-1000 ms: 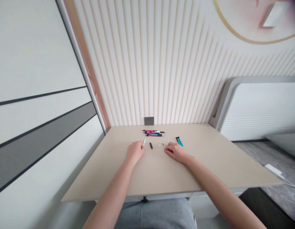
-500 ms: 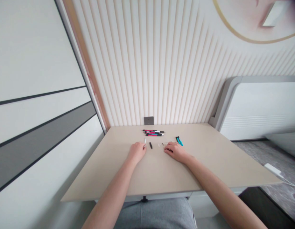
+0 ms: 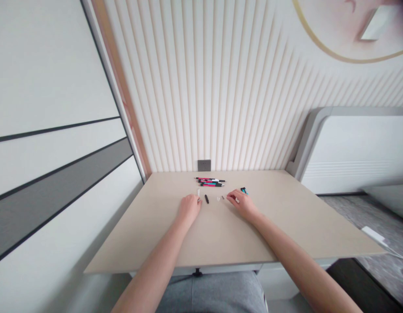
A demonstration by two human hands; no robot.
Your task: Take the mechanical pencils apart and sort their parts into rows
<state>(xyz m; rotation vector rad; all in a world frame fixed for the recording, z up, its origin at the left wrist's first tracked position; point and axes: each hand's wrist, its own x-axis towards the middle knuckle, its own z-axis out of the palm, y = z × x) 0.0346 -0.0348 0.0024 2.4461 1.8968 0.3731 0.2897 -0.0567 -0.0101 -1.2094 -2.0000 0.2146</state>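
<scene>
the left hand [image 3: 190,206] rests on the desk [image 3: 149,230], its fingers curled close together by the lower end of the white sticks [image 3: 198,192]; whether they pinch them, i cannot tell. the black piece [image 3: 206,199] lies just beside it, between the hands, with tiny clear bits [image 3: 218,199] and a dark bit [image 3: 223,197] nearer the right hand [image 3: 242,203]. that hand's thumb and fingertips are drawn together; any hold is too small to tell. teal pieces [image 3: 244,190] show partly behind it. pens [image 3: 210,182] lie loose in a pile farther back.

Slim white piece [image 3: 198,192] at left hand [image 3: 189,207], black barrel [image 3: 206,199] lying aslant
</scene>
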